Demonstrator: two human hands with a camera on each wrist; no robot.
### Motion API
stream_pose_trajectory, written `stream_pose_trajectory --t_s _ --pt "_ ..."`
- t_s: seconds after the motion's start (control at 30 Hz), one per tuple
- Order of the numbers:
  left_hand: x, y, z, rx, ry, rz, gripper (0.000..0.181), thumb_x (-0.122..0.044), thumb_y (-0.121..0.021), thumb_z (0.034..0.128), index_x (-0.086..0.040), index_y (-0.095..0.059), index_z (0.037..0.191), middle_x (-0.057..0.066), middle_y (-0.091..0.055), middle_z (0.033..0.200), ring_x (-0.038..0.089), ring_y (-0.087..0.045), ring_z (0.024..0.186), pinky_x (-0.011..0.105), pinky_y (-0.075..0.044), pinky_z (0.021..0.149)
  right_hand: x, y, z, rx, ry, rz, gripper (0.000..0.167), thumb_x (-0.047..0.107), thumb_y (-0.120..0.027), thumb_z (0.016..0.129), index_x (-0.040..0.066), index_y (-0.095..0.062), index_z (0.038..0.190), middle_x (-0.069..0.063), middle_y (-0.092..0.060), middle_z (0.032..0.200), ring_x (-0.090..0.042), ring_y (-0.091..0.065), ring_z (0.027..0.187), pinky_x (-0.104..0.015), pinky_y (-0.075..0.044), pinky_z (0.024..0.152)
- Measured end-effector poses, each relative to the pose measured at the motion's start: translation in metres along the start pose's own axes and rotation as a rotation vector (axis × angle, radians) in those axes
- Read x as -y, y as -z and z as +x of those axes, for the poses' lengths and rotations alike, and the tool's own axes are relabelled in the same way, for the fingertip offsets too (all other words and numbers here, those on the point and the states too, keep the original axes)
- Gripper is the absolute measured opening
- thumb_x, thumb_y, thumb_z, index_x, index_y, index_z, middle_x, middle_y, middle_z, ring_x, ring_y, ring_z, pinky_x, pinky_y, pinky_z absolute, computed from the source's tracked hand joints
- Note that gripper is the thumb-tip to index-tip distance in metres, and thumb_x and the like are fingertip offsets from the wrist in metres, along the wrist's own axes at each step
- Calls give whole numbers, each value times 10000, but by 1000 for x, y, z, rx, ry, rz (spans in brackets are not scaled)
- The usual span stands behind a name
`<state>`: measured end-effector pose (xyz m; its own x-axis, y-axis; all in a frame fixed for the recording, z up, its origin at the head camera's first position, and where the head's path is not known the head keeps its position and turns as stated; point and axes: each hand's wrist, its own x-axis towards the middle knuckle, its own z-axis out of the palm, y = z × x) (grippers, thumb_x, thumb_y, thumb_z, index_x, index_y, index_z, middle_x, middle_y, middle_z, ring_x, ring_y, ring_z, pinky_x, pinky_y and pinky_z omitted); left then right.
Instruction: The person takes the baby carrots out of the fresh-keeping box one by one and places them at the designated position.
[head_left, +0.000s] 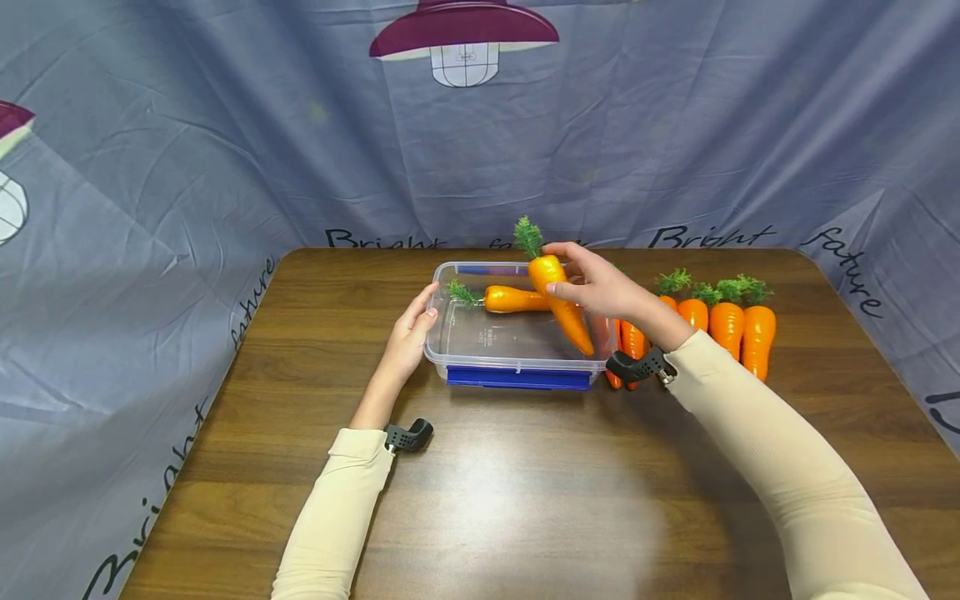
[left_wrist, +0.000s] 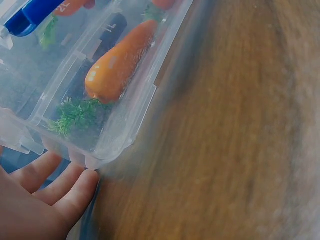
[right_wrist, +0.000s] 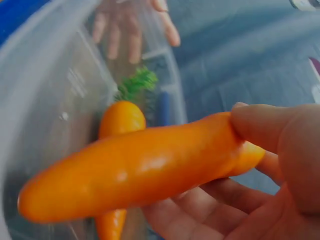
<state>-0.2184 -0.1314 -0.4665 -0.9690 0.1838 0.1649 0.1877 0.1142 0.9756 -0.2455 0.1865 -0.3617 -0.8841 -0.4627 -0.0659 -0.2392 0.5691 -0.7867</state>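
Note:
My right hand grips an orange carrot with a green leafy top, holding it tilted over a clear plastic container. Thumb and fingers press on opposite sides of this carrot in the right wrist view. Another carrot lies crosswise inside the container, its leaves toward the left wall. At that left side, my left hand rests its fairly straight fingers against the outside. The left wrist view shows those fingertips touching the clear wall, with the inside carrot visible through it.
Several more carrots lie side by side on the wooden table to the container's right, partly hidden by my right forearm. A blue latch runs along the container's front. Behind the table hangs a grey-blue curtain.

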Motion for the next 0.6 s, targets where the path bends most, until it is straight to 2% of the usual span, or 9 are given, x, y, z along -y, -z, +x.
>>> stream_pose_trajectory --t_s 0.17,0.27,0.4,0.6 --pt "-1 0 -1 0 2 -7 489 -111 -380 1090 -48 -354 1575 158 -286 1679 388 -304 1536 518 -292 1268 -3 22 -14 -86 -124 112 605 228 -543 1058 159 -272 1595 -278 -570 1339 -227 -633 884 -319 -570 624" --pt "-1 -1 -1 9 2 -10 492 -118 -375 1093 -51 -343 1580 159 -277 1682 394 -298 1538 525 -289 1267 -7 34 -24 -126 -181 178 620 251 -508 1071 162 -220 1613 -291 -529 1393 -136 -624 847 -303 -591 629" --pt "-2 0 0 17 5 -16 494 -124 -374 1095 -52 -336 1583 152 -270 1686 389 -288 1543 524 -294 1266 -16 49 -37 -168 -231 238 669 307 -484 1077 160 -145 1634 -279 -461 1442 -56 -667 882 -305 -634 686" --pt "-2 1 -2 11 23 10 500 -156 -372 1097 -93 -338 1592 134 -268 1690 376 -307 1537 515 -284 1272 -35 72 -58 -223 -275 233 748 393 -481 1064 160 -76 1649 -98 -489 1256 -31 -610 802 -296 -629 678"
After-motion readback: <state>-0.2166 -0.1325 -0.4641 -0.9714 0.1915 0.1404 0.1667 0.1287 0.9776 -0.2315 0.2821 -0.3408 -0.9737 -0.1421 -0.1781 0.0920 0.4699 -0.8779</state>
